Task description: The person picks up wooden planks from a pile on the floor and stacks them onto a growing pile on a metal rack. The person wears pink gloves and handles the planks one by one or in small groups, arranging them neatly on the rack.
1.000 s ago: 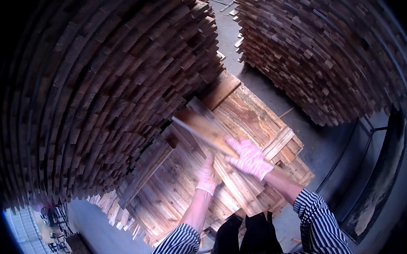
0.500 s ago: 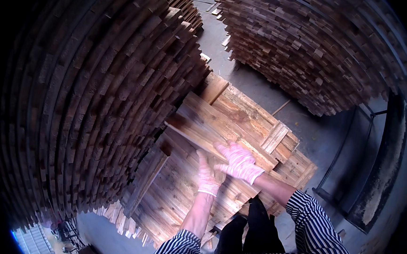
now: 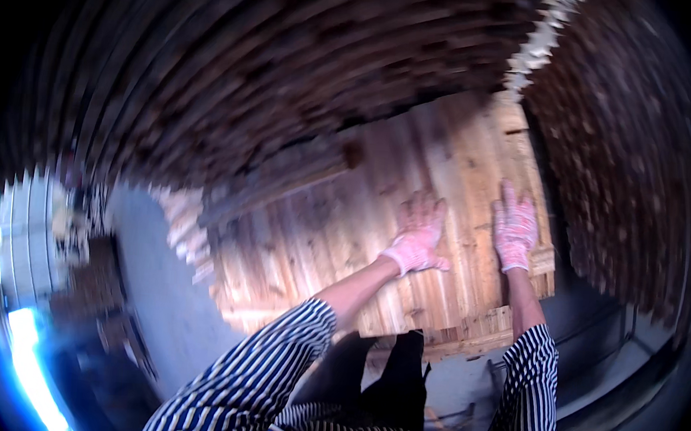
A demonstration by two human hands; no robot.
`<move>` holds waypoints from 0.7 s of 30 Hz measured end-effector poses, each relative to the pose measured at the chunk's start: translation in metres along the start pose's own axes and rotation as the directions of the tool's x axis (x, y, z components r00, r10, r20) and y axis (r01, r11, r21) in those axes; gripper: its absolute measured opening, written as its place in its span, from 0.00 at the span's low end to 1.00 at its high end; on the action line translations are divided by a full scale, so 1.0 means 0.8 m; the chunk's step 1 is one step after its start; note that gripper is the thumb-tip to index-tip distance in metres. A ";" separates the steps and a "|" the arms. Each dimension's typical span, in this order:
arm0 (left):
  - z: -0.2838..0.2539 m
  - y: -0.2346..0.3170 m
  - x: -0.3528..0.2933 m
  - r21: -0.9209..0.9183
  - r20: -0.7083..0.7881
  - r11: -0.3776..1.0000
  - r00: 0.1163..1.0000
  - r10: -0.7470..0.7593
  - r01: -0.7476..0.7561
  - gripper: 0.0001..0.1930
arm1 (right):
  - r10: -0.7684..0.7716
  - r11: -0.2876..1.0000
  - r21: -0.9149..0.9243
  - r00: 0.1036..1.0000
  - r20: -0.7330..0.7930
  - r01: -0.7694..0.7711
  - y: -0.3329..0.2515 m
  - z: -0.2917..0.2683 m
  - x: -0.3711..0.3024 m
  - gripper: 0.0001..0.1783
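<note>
Tall stacks of cut timber (image 3: pixel 235 80) wall off the far and right sides of the blurred head view, with grey floor (image 3: pixel 145 273) at the near left. Between them lies a low pile of pale wooden boards (image 3: pixel 336 239). The left hand (image 3: pixel 418 235) in a pink-patterned glove rests flat on the boards, fingers spread, gripping nothing. The right hand (image 3: pixel 515 226), gloved alike, lies open and flat just right of it, near the pile's right edge. Striped sleeves (image 3: pixel 270 370) enter from the near edge.
</note>
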State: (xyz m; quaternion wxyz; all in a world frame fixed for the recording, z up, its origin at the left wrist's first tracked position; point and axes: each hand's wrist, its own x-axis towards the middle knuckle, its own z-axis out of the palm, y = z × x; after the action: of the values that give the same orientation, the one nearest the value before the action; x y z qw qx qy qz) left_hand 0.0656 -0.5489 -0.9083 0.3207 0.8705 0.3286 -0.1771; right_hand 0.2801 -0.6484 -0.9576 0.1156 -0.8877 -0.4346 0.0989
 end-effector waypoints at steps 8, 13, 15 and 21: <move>0.003 -0.006 -0.091 -0.273 -0.239 0.961 0.964 -0.116 0.048 0.59 | -0.231 0.968 0.053 0.956 -0.180 0.244 0.015 0.002 0.006 0.26; 0.073 -0.075 -0.292 -0.340 -0.203 0.868 0.873 -0.443 0.361 0.56 | -0.139 0.928 -0.358 0.987 -0.083 0.100 -0.053 -0.019 -0.023 0.31; 0.100 -0.111 -0.384 -0.377 -0.214 0.797 0.793 -0.571 0.472 0.56 | -0.239 0.916 -0.358 0.963 -0.125 0.181 -0.108 -0.026 -0.053 0.36; 0.266 -0.181 -0.622 -0.512 -0.093 0.366 0.374 -0.923 0.777 0.50 | -0.623 0.766 0.239 0.781 0.042 0.597 -0.354 0.010 -0.292 0.41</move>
State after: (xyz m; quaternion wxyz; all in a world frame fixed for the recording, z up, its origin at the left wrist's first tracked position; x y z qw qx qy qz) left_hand -0.4131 -0.8365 -0.8697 0.2743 0.4976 0.8184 -0.0856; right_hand -0.0751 -0.6647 -0.8656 0.2094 -0.6729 -0.6925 0.1543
